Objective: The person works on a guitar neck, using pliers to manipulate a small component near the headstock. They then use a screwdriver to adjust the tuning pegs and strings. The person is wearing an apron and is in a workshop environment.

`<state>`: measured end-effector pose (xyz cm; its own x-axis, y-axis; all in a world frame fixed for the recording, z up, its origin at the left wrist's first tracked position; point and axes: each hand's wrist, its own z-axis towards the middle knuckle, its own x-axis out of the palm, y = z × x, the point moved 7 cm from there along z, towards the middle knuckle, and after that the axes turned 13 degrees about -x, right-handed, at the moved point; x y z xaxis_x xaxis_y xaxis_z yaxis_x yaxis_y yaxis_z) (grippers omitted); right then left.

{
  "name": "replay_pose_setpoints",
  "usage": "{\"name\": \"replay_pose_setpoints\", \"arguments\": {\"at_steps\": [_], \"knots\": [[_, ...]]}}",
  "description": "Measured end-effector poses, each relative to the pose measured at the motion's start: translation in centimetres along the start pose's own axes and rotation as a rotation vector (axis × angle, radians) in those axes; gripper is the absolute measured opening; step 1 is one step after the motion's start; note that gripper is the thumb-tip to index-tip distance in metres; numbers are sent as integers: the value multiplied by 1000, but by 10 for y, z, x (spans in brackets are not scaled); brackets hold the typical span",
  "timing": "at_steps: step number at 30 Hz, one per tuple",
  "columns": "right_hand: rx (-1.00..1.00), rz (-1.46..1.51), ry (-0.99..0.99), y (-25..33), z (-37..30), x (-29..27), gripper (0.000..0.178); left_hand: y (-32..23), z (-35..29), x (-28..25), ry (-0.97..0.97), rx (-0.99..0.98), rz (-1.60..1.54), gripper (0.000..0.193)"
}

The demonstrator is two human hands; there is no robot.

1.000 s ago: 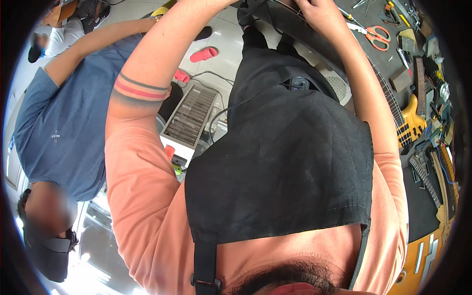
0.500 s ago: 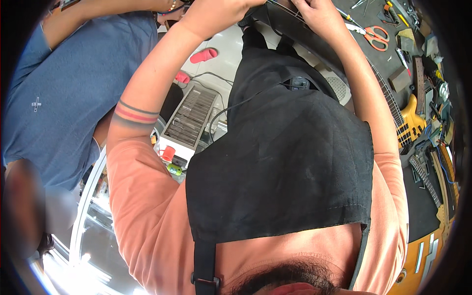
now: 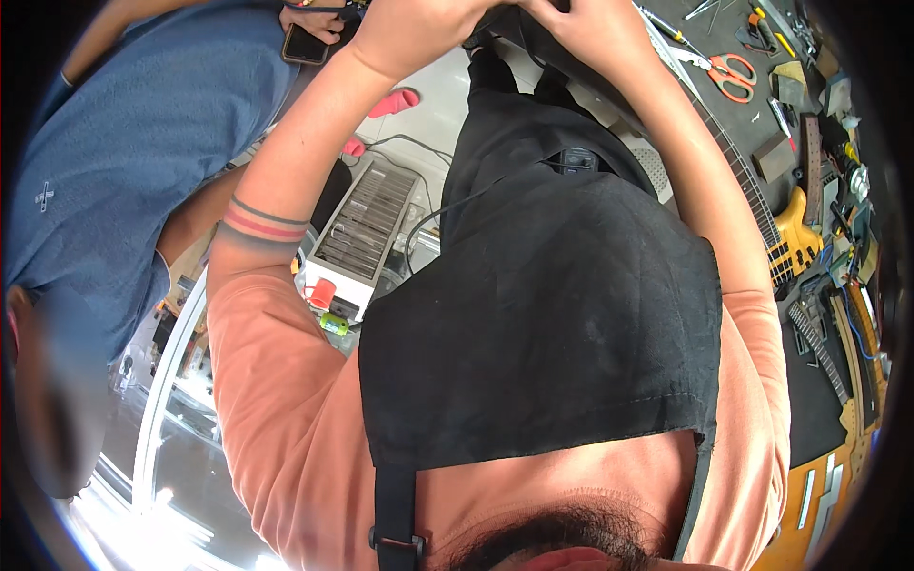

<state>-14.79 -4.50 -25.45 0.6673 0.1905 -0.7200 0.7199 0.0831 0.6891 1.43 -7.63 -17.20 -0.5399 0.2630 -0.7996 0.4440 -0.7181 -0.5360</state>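
Guitar (image 3: 800, 233), yellow-bodied, lies below and to the right of the grip, its fretted neck (image 3: 741, 157) running up beside the right forearm (image 3: 685, 143) at a crowded workbench (image 3: 725, 36). The left hand (image 3: 419, 29) and right hand (image 3: 600, 29) meet, or nearly meet, at the upper edge of the view — whether their fingers are closed on anything cannot be told.

How far the work has gone is equally hard to judge: the guitar's body and neck appear joined, but no finished result shows at the grip, nor any part plainly left undone. Orange-handled scissors (image 3: 731, 78) lie to the right of the grip, untouched; a second fretted neck (image 3: 819, 347) rests farther off, below and right. Left of the grip, a co-worker's hand (image 3: 319, 21) is at a dark phone (image 3: 303, 48).

Cut off or obscured: the fingertips, the neck's far end — behind the forearm or out of view — and details of the dark surface (image 3: 547, 43) just below the hands. Small tools at the far right blur into clutter.
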Motion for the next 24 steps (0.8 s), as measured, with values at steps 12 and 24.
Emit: {"name": "replay_pose_setpoints", "arguments": {"at_steps": [12, 24], "knots": [[28, 44, 60, -10, -19, -13, 52, 36, 64, 28, 217, -443, -70, 17], [1, 88, 98, -8, -17, -14, 43, 39, 73, 36, 316, -528, -23, 16]]}}
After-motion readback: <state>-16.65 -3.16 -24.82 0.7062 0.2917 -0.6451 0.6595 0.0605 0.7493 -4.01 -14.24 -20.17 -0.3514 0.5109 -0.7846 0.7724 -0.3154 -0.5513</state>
